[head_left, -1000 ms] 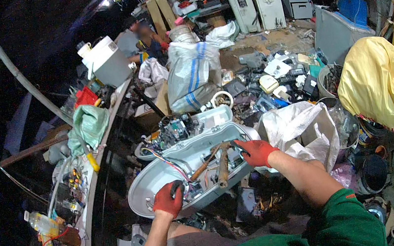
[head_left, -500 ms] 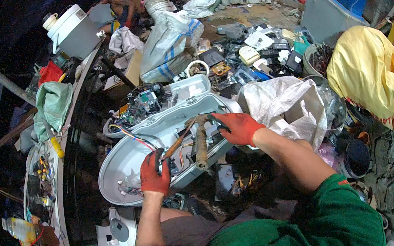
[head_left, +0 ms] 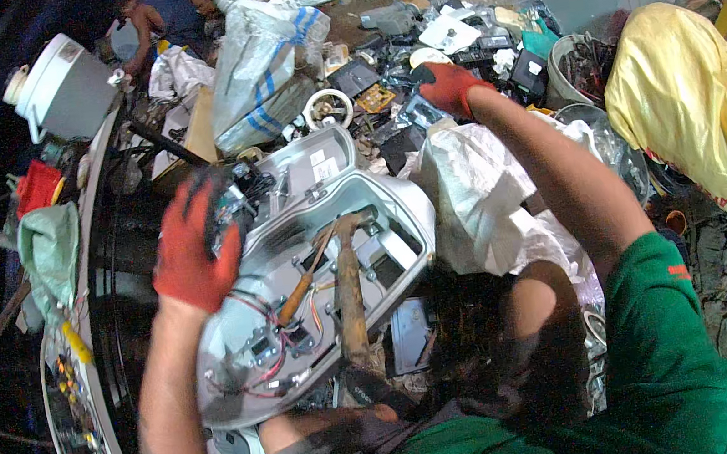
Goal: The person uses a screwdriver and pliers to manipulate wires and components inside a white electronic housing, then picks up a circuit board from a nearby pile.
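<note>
A grey oval housing (head_left: 220,393) with wires and small parts inside lies tilted before me. Across it rest a hammer (head_left: 349,293) with a worn shaft and a tool with an orange handle (head_left: 299,296), neither one in my grasp. My left hand (head_left: 192,249), in a red glove with dark fingers, is spread beside a heap of circuit parts (head_left: 236,202) at the housing's left edge. Further off, my right hand (head_left: 454,88), gloved alike, reaches over the scrap pile close to a bluish flat part (head_left: 420,113). Its fingertips merge with the dark scrap, so their grip is unclear.
A white woven sack (head_left: 467,177) lies right of the housing, a yellow sack (head_left: 687,102) beyond it. A blue-striped sack (head_left: 261,75) stands at the back. Left are a black rail and a white cooler jug (head_left: 70,86). Another person (head_left: 153,25) crouches far left.
Both hands have left the tools, which now lie across the housing. My left hand has moved left and up; my right hand has reached away to the scrap pile. The view has shifted.
</note>
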A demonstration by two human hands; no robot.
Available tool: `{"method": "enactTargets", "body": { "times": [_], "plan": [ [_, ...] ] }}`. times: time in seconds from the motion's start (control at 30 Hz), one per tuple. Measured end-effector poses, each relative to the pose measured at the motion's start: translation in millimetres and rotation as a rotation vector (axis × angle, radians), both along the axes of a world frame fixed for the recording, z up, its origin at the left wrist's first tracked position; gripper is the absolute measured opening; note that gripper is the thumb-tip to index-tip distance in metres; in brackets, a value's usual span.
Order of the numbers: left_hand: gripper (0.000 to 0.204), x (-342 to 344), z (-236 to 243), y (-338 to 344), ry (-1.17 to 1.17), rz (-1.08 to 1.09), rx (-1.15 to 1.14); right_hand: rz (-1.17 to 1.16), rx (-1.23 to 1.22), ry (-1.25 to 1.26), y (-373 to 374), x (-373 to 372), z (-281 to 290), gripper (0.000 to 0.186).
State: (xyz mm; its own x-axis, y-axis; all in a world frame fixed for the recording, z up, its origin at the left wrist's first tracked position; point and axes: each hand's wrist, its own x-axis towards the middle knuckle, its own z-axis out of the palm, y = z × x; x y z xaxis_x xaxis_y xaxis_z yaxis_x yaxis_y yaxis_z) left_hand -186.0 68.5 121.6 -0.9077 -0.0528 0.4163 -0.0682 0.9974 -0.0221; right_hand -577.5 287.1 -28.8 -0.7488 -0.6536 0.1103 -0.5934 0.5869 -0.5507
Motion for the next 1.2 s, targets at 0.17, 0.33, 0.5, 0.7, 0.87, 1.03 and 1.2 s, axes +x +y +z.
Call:
{"method": "enactTargets", "body": {
  "times": [0.17,0.33,0.5,0.7,0.87,1.03,1.2],
  "plan": [
    [0.064,-165.1,-11.2,-82.6,0.043,-0.058,-0.371,-0.066,0.4,0.064,-44.4,-112.9,-82.1,0.056],
    [0.07,-298.2,-34.4,-86.6,-0.139,0.006,-0.396,0.04,0.635,0.001,-85.6,-163.8,-168.3,0.06],
    [0.063,-355.6,-119.7,-129.0,-0.554,0.033,-0.251,0.099,0.56,-0.085,-137.6,-169.2,-230.6,0.068],
    [0.064,-301.3,-204.7,-99.4,-0.874,0.161,0.016,0.086,0.531,-0.109,-147.1,-207.2,-297.8,0.069],
    [0.073,-277.0,-198.4,-84.1,-0.774,0.284,0.153,0.047,0.524,-0.139,-162.7,-231.7,-318.1,0.07],
    [0.088,-262.1,-202.9,-82.8,-0.805,0.3,0.204,0.021,0.419,-0.111,-179.7,-239.3,-343.4,0.07],
    [0.086,-257.1,-211.9,-80.6,-0.703,0.296,0.252,0.096,0.491,-0.077,-193.0,-249.1,-359.2,0.072]
  ]
}}
